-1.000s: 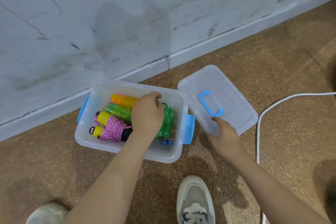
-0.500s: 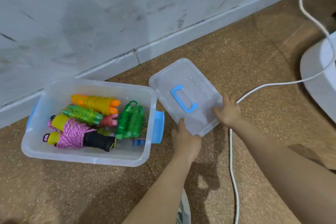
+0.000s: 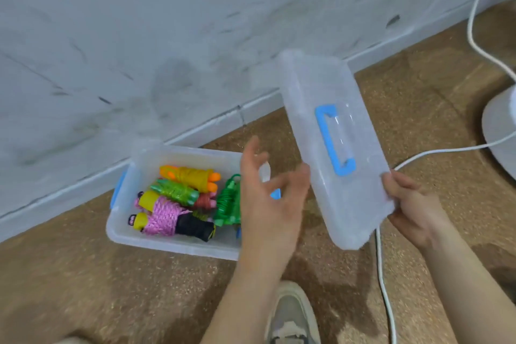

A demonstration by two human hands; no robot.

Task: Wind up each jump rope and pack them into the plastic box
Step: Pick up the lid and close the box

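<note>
Right hand (image 3: 413, 209) pinches near corner of clear lid (image 3: 315, 86) held tilted above the floor, long axis pointing away toward wall; left hand (image 3: 268, 204) spread beside it over open plastic box (image 3: 173, 243) holding wound jump ropes (image 3: 167, 212)

Indoor room, seemingly a home: speckled brown floor (image 3: 111, 288), veined white wall (image 3: 139, 22), skirting board (image 3: 69, 193), white cable (image 3: 446, 149), white round base (image 3: 499, 131)

Soft, even indoor light, fairly bright. Faint shadows lie on the floor (image 3: 315, 268) toward 6 o'clock and on the wall (image 3: 173, 84) at 10 o'clock. Motion blur smears the left hand (image 3: 268, 204) and lid (image 3: 332, 148). The wide lens bends the skirting board (image 3: 69, 193) near 9 o'clock.
</note>
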